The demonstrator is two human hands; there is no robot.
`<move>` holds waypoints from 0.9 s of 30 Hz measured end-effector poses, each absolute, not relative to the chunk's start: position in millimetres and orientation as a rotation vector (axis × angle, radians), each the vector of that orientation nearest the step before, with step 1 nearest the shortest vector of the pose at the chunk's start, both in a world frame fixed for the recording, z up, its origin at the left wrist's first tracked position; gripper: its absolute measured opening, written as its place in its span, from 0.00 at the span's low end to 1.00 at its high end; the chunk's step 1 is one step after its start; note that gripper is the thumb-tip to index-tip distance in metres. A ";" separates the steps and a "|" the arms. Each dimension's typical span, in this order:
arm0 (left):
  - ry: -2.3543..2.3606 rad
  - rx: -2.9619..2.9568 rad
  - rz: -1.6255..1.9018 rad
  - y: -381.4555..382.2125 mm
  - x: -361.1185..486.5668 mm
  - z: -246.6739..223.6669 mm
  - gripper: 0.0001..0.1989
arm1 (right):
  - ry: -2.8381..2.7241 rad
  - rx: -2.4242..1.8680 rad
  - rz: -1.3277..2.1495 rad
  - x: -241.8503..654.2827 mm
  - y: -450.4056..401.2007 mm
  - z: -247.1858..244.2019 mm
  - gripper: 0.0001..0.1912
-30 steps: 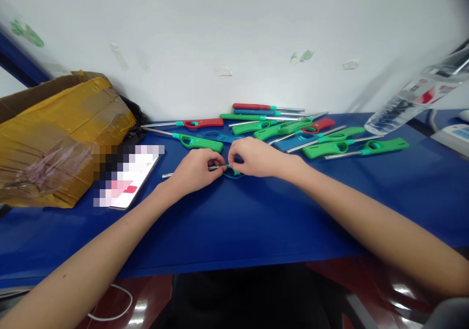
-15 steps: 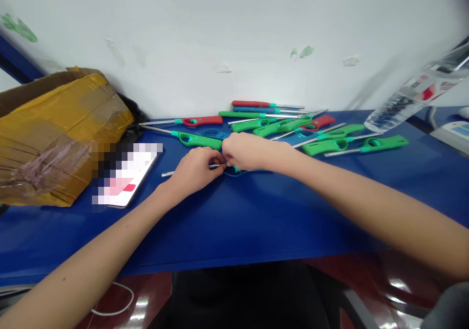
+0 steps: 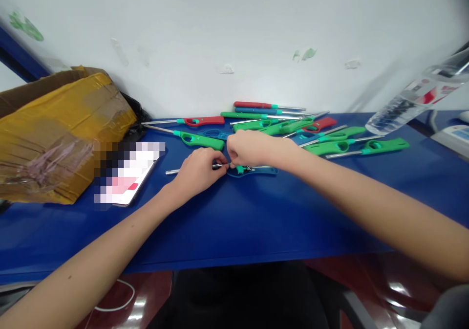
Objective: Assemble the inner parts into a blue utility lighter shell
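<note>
A blue lighter (image 3: 266, 171) with a long metal tube (image 3: 172, 172) lies low over the table; its shell looks opened, with a teal trigger and small inner parts showing. Wrapped round the tube is my left hand (image 3: 200, 169), thumb and forefinger pinched near where tube meets handle. My right hand (image 3: 252, 148) is closed at that same joint, fingertips almost touching the left ones, and it covers part of the lighter. What exactly the right fingertips grip is hidden. Just behind the hands lie a green lighter (image 3: 205, 142) and a red lighter (image 3: 205, 121).
Several long lighters, among them a green one (image 3: 388, 145), lie piled along the wall. At left, a taped cardboard box (image 3: 66, 138) stands beside a phone (image 3: 137, 172). A tilted water bottle (image 3: 406, 99) is at the right on the blue table (image 3: 234, 221).
My right hand has shifted slightly up and away, so more of the blue handle and teal trigger now shows. The view has moved slightly. Both hands stay at the lighter's joint.
</note>
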State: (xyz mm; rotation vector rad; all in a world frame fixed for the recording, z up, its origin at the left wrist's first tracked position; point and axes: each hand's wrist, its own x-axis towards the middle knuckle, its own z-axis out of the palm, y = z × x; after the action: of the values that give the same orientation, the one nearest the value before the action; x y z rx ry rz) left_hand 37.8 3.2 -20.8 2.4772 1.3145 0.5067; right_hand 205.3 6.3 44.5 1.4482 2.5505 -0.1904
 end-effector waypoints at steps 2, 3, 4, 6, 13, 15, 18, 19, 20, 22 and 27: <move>1.310 2.482 0.509 3.3 37.4 -21.3 0.08 | 2.568 1.502 -0.174 206.7 7.3 41.2 0.11; 1.310 2.487 0.510 3.4 37.4 -21.5 0.08 | 2.592 1.518 -0.184 208.0 8.3 38.6 0.10; 1.312 2.488 0.514 3.4 37.4 -21.6 0.08 | 2.624 1.528 -0.207 210.0 9.4 35.6 0.09; 1.309 2.479 0.532 3.6 37.4 -21.6 0.08 | 2.710 1.515 -0.289 215.9 12.0 29.3 0.04; 1.290 2.441 0.562 4.7 36.6 -23.1 0.08 | 2.956 1.307 -0.595 236.9 17.1 13.3 0.10; 1.279 2.448 0.570 5.1 36.0 -24.4 0.09 | 2.994 1.299 -0.634 238.2 17.2 11.2 0.11; 1.281 2.452 0.571 5.7 35.4 -26.0 0.09 | 3.015 1.305 -0.643 237.0 15.9 10.6 0.12; 1.287 2.451 0.570 5.8 35.4 -26.2 0.09 | 3.006 1.316 -0.632 236.1 15.0 11.2 0.12; 1.295 2.450 0.568 5.7 35.5 -26.2 0.09 | 2.990 1.330 -0.617 235.0 13.9 12.0 0.12; 1.317 2.456 0.558 5.0 36.4 -25.6 0.08 | 2.954 1.359 -0.565 232.4 11.3 14.3 0.12; 1.377 2.476 0.505 1.5 40.2 -21.7 0.07 | 2.787 1.405 -0.367 222.5 6.7 21.4 0.11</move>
State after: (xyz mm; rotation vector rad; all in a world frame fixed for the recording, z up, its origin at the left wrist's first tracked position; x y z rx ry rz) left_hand 40.2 1.5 -21.7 2.4763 1.3771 0.5053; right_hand 222.5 6.7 21.4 1.4045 2.7873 -0.3669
